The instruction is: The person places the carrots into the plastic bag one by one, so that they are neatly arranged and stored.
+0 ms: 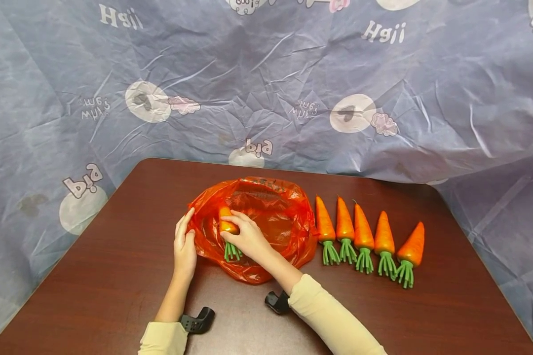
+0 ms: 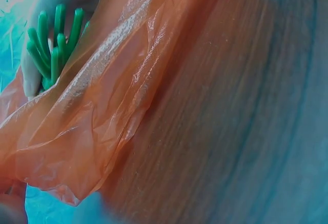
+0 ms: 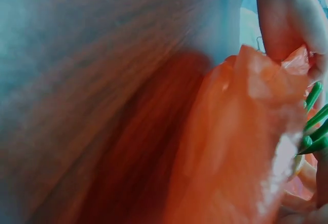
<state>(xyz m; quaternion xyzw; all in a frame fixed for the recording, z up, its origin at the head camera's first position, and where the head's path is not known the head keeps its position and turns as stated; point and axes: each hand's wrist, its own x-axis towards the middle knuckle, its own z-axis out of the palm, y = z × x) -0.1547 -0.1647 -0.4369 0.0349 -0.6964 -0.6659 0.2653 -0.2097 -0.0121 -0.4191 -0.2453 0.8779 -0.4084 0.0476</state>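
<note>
A red plastic bag (image 1: 288, 217) stands with its mouth spread wide on the table. My left hand (image 1: 185, 246) holds the bag's left rim; in the right wrist view the left hand (image 3: 289, 19) has the thin plastic at its fingers. Over the bag's mouth, my right hand (image 1: 248, 236) grips a carrot (image 1: 226, 217) by its orange body, its green stems (image 1: 232, 252) pointing toward me. Those stems (image 2: 56, 49) also show above the bag's edge in the left wrist view. The bag's wall hides much of both hands in the wrist views.
To the right of the bag, several carrots (image 1: 362, 231) lie in a row with their stems toward me. All rest on a dark brown table (image 1: 111, 266). A printed grey-blue cloth (image 1: 248, 88) hangs behind its far edge.
</note>
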